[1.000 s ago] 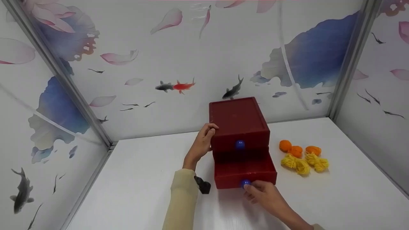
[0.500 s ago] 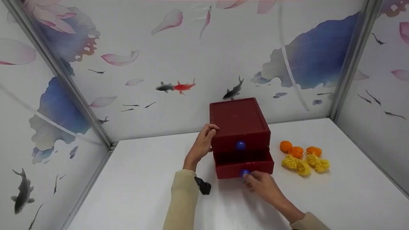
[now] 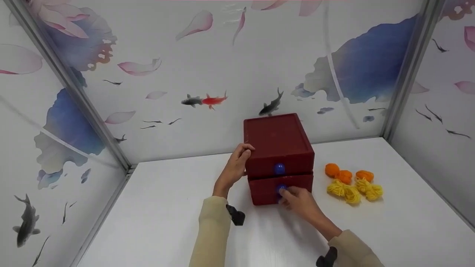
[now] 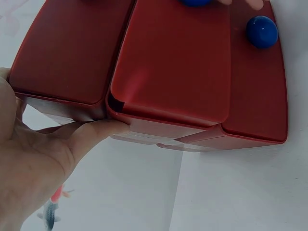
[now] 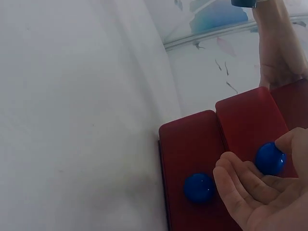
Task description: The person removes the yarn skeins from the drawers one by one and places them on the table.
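A dark red drawer cabinet (image 3: 275, 135) with blue ball knobs stands on the white table; the wrist views show three drawers stacked. My left hand (image 3: 235, 165) grips its left side near the top, fingers over the upper edge. In the left wrist view the thumb (image 4: 103, 131) lies along the side wall. My right hand (image 3: 301, 203) pinches the knob (image 5: 270, 158) of the middle drawer (image 4: 173, 57). That drawer is almost fully in, its front standing slightly proud with a narrow dark gap. The lowest drawer's knob (image 5: 199, 188) sits beside my straighter fingers.
Right of the cabinet lie several orange balls of yarn (image 3: 345, 175) and yellow yarn bundles (image 3: 351, 193). Behind the table (image 3: 167, 215) rises a white wall panel (image 3: 156, 44) printed with fish and petals. Metal posts (image 3: 406, 70) mark the corners.
The middle drawer has slid from well out to nearly in, my right hand moving forward with its knob. The left hand has stayed on the cabinet's side.
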`<state>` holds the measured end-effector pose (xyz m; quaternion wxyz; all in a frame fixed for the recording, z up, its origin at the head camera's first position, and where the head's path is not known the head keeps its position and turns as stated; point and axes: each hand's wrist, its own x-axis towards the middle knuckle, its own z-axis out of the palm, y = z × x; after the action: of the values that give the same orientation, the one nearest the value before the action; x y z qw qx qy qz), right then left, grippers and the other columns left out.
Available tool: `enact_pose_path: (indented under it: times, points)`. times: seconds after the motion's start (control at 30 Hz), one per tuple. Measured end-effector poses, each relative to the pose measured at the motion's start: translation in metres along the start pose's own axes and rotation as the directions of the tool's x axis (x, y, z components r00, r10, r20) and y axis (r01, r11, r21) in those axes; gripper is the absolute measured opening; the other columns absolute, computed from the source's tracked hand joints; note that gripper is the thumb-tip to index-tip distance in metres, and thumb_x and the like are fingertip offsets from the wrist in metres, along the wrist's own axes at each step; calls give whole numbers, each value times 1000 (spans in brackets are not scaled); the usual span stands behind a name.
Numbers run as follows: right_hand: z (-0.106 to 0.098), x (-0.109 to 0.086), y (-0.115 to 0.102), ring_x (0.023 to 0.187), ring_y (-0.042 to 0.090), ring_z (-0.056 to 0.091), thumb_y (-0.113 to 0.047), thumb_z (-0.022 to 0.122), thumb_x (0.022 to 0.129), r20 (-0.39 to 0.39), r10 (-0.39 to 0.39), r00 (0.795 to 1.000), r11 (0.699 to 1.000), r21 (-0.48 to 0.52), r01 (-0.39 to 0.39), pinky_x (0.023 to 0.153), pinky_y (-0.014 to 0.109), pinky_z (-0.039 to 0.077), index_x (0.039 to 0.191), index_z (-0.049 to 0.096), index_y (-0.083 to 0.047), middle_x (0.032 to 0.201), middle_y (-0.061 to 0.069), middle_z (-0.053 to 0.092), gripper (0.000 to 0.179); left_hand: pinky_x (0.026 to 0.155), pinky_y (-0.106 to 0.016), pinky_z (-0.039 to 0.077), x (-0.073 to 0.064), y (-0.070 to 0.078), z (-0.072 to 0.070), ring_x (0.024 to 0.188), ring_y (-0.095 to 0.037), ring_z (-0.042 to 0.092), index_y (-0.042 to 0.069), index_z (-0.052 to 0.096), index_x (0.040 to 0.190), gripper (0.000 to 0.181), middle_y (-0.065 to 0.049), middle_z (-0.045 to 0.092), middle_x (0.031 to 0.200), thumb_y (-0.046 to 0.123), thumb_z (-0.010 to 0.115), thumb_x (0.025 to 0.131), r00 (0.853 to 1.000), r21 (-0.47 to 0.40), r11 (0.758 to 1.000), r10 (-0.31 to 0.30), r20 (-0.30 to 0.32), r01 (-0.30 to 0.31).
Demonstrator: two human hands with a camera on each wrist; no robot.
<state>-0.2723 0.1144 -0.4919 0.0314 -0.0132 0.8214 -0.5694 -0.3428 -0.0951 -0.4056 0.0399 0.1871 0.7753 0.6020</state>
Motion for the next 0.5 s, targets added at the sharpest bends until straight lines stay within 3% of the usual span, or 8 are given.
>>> enact_pose_path:
  times: [0.3,0.5]
  points:
    - [-2,12,-6,74,20,62,-29,54,91,17,24,1000,999,-25,-24,73,35,53,87,65,-5,77,5,66,27,79,-52,47,-1,4,-4,104,-25,51,22,45,117,26,-5,36,138,35,31,100,1000,3,1000,-8,17,8]
    - [-6,11,3,73,20,62,-45,54,89,64,25,998,1000,-14,-24,71,33,53,91,65,-3,77,8,66,44,81,-58,44,0,0,-2,120,-27,41,20,45,117,27,-4,36,138,37,32,100,1000,5,1000,7,22,-7]
